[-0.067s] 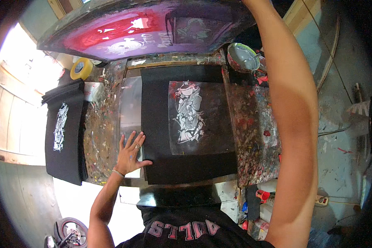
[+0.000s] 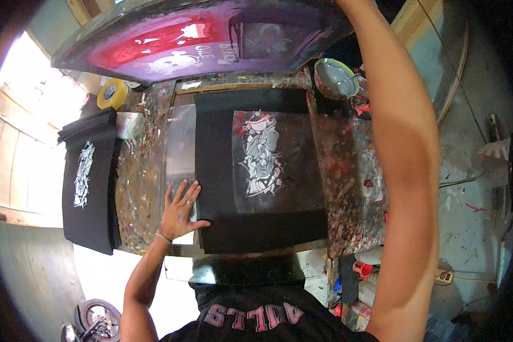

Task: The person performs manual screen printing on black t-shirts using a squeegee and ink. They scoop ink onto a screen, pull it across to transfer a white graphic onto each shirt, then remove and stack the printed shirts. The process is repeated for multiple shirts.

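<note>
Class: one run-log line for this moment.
left hand: spread, thumb over edge of black sheet; right hand: out of view, arm extended; purple-red screen: tilted up

Our left hand (image 2: 180,218) lies palm down, fingers (image 2: 180,191) spread and pointing away from us, thumb (image 2: 200,224) stretched out to the right, left elbow (image 2: 134,297) slightly bent. Our right arm (image 2: 409,171) reaches far forward, its hand beyond the upper edge.

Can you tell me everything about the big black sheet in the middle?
The black sheet looks matte and roughly rectangular. It lies flat in the middle of the paint-splattered table. On its right part is a shinier, see-through-looking rectangle with a white-and-grey design, pinkish near the top. The left hand has its thumb at the sheet's left edge. Whether it's cloth, I can't tell.
</note>
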